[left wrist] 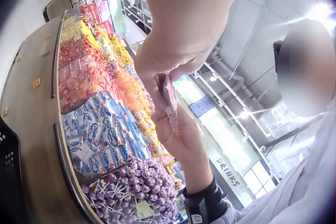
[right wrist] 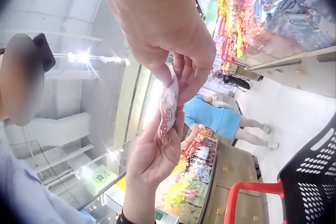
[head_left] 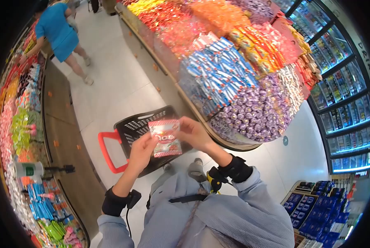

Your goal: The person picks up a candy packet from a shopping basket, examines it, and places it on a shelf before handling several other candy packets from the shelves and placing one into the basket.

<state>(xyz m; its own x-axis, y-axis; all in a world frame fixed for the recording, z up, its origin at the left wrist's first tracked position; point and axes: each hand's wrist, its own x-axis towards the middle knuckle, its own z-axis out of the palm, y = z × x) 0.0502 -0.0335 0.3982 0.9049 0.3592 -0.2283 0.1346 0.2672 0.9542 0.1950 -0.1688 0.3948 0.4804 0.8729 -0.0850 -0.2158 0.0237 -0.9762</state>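
Observation:
A small candy packet (head_left: 166,138), white and clear with red striped ends, is held up in front of my body. My left hand (head_left: 142,149) pinches its left edge between thumb and fingers. On the opposite side, my right hand (head_left: 195,133) grips the upper right edge. Both wrist views show the packet edge-on, with my right hand (right wrist: 178,58) and left hand (right wrist: 152,158) facing each other across it. Below the packet in the head view is a black shopping basket (head_left: 125,126) with a red handle (head_left: 104,153), partly covered by the packet and hands.
A wooden candy counter (head_left: 168,78) runs along the right, heaped with blue-striped packets (head_left: 218,70) and purple-wrapped lollipops (head_left: 255,111). More sweets fill the left shelf (head_left: 54,120). A person in blue (head_left: 61,31) stands up the aisle. Drinks fridges (head_left: 344,87) line the far right.

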